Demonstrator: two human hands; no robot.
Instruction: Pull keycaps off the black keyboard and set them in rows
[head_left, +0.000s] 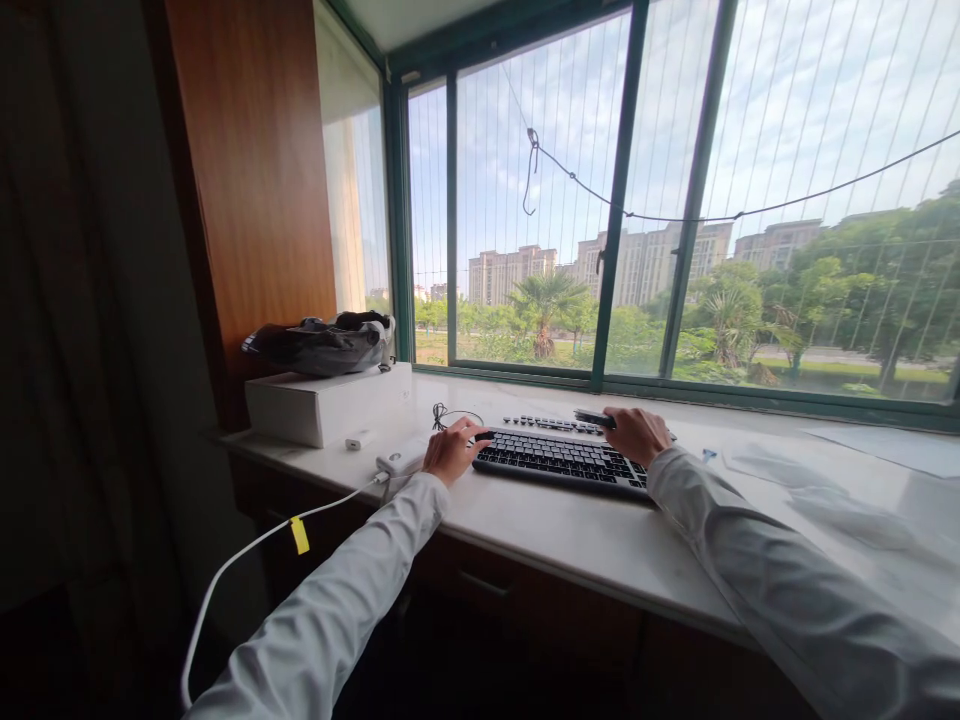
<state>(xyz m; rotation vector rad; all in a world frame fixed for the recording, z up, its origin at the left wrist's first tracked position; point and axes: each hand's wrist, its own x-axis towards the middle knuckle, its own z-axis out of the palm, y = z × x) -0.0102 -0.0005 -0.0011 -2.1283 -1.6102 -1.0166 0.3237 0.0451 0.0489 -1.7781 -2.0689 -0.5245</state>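
A black keyboard lies on the white window counter. My left hand is curled at the keyboard's left end, its fingers gripping that edge. My right hand is closed round a small dark flat object held over the keyboard's far right part. A row of loose dark keycaps lies just behind the keyboard. Both arms wear white sleeves.
A white box with a dark bag on top stands at the left. A white adapter with a cable hangs off the counter edge. Papers lie at the right. A window spans the back.
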